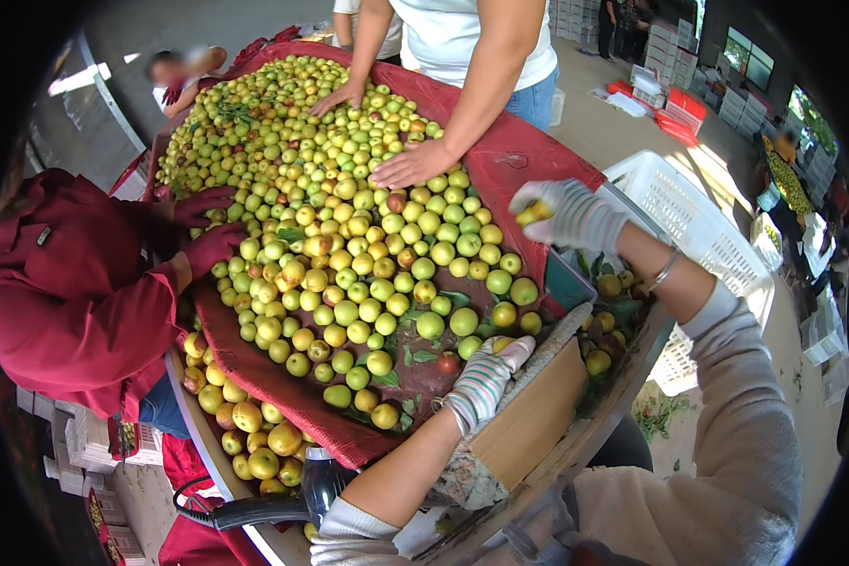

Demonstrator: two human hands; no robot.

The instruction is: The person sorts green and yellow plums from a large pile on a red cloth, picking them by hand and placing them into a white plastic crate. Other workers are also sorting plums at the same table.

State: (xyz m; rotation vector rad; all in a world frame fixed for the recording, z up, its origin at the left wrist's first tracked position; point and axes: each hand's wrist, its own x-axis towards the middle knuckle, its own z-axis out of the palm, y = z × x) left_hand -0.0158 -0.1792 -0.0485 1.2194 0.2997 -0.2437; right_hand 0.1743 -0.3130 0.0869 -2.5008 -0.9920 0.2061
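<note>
My left hand (pixel 488 375), in a white knit glove with coloured stripes, is at the near edge of a heap of green-yellow fruits (pixel 357 247). A yellow fruit (pixel 501 344) shows between its thumb and fingers, mostly hidden by the glove. My right hand (pixel 573 214), gloved alike and slightly blurred, is raised at the heap's right side. Its fingers are closed around a yellowish fruit (pixel 535 213). The heap lies on a dark red cloth (pixel 516 156) on a sorting table. Several fruits have reddish-brown patches, and loose leaves (pixel 424 355) lie among them.
A co-worker's bare hands (pixel 417 164) rest on the heap opposite; another's red-gloved hands (pixel 212 247) touch it at left. Larger fruits (pixel 262 439) lie in a left trough, others (pixel 601 339) at right. A hair dryer (pixel 318 488), cardboard (pixel 538 417) and a white crate (pixel 700 219) are close.
</note>
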